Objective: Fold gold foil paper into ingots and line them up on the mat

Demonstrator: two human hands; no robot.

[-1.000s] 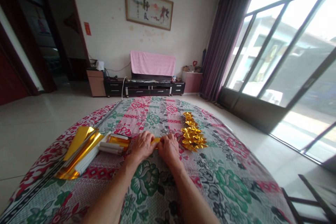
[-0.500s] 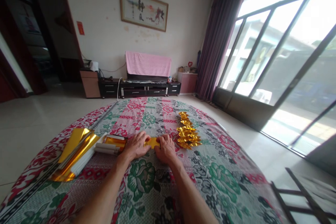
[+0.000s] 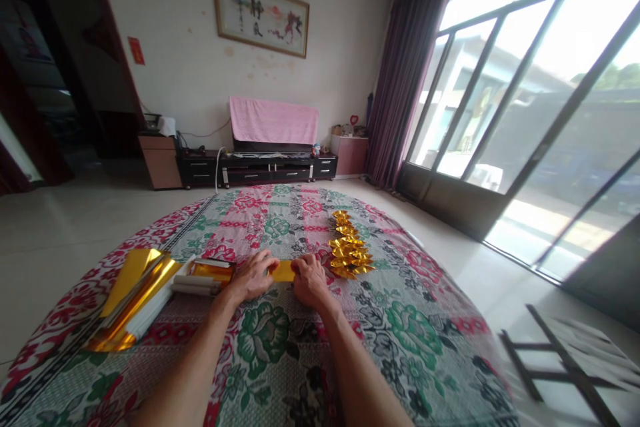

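Observation:
On a floral cloth both my hands press on a small piece of gold foil paper. My left hand holds its left end with fingers curled over the edge. My right hand pinches the right end, fingers closed. Just right of my right hand lies a row of several folded gold foil pieces. To the left of my left hand sits a stack of gold foil sheets and a smaller open packet of foil.
The cloth covers a round surface whose edge drops to a tiled floor. A dark TV cabinet with a pink towel stands at the far wall. Large glass doors fill the right side. A dark frame lies at lower right.
My hands have drawn slightly apart, so more of the gold paper shows between them. The camera has turned a little to the right.

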